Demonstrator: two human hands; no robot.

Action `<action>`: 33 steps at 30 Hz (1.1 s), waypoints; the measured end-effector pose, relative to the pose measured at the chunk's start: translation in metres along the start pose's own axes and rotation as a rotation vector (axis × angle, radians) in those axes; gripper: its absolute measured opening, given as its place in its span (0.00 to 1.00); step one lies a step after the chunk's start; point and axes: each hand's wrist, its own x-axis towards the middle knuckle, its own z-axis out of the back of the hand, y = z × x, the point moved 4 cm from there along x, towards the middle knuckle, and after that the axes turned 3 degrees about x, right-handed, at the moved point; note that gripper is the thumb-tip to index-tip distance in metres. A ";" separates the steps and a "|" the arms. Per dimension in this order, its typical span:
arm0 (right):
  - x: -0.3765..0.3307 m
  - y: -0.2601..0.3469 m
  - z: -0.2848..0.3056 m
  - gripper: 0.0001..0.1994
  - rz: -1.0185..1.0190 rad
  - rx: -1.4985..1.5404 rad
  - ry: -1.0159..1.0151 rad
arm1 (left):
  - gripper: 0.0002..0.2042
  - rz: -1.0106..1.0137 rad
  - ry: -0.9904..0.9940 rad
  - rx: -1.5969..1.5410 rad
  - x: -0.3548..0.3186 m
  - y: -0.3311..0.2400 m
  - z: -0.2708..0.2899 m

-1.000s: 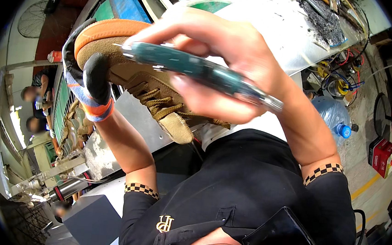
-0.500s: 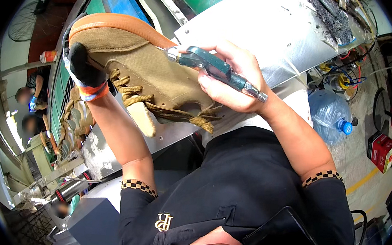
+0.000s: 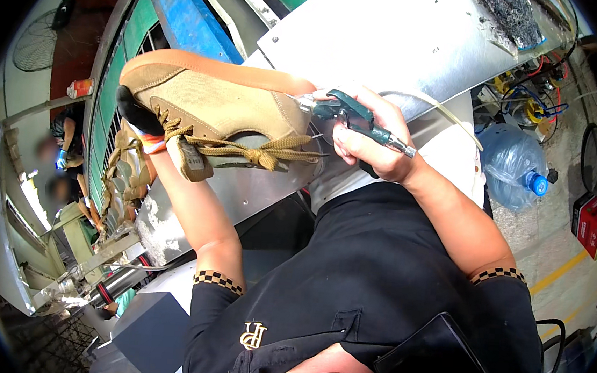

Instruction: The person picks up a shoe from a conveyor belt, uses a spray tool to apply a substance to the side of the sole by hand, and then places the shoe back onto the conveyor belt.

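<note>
A tan shoe (image 3: 213,113) with a gum-coloured sole (image 3: 227,72) and olive laces (image 3: 262,157) lies on its side in the air, its toe to the left. Around the toe end is my left hand (image 3: 139,114), in a glove with dark fingers and an orange band; part of it is behind the shoe. My bare right hand (image 3: 379,137) is closed around a dark green, gun-like tool (image 3: 350,115) with metal ends. The tool's thin nozzle points left, at the heel end by the sole's edge. Whether the tip touches cannot be made out.
A shiny metal worktop (image 3: 366,34) spreads beyond the shoe. A pale hose (image 3: 434,106) bends behind my right hand. On the right floor stand a large water bottle (image 3: 514,165) and a red box (image 3: 592,224). More shoes (image 3: 122,180) sit at left; people work farther off.
The shoe has turned, and its laced side has swung up. My right hand and tool have moved slightly right and down, with the nozzle now at the heel end instead of mid-sole.
</note>
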 end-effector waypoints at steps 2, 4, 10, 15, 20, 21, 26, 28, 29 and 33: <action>-0.002 -0.004 0.004 0.23 0.005 0.030 -0.039 | 0.32 0.039 0.016 -0.125 -0.009 0.020 -0.001; -0.003 -0.006 0.004 0.22 -0.003 0.054 -0.071 | 0.32 0.061 -0.128 -0.185 -0.028 0.032 0.005; 0.007 -0.014 -0.005 0.18 -0.035 0.048 -0.141 | 0.34 0.026 -0.294 0.137 -0.090 0.041 -0.024; 0.018 -0.029 -0.016 0.18 0.052 -0.105 -0.218 | 0.31 -0.083 -0.509 0.664 -0.171 0.050 0.001; 0.018 -0.034 -0.019 0.22 0.093 -0.233 -0.203 | 0.33 0.600 -0.695 0.512 -0.256 0.038 -0.036; 0.013 -0.032 -0.025 0.22 0.079 -0.234 -0.181 | 0.34 0.640 -0.618 0.576 -0.268 0.038 -0.048; 0.002 -0.033 -0.029 0.22 0.068 -0.291 -0.112 | 0.38 0.865 -0.500 0.307 -0.304 0.059 -0.096; 0.001 -0.033 -0.030 0.21 0.054 -0.243 -0.100 | 0.39 0.876 -0.505 0.152 -0.308 0.069 -0.111; 0.001 -0.034 -0.029 0.21 0.048 -0.235 -0.095 | 0.41 0.899 -0.462 0.102 -0.308 0.070 -0.115; 0.000 -0.028 -0.029 0.20 -0.030 -0.210 -0.058 | 0.42 0.893 -0.423 -0.044 -0.300 0.079 -0.130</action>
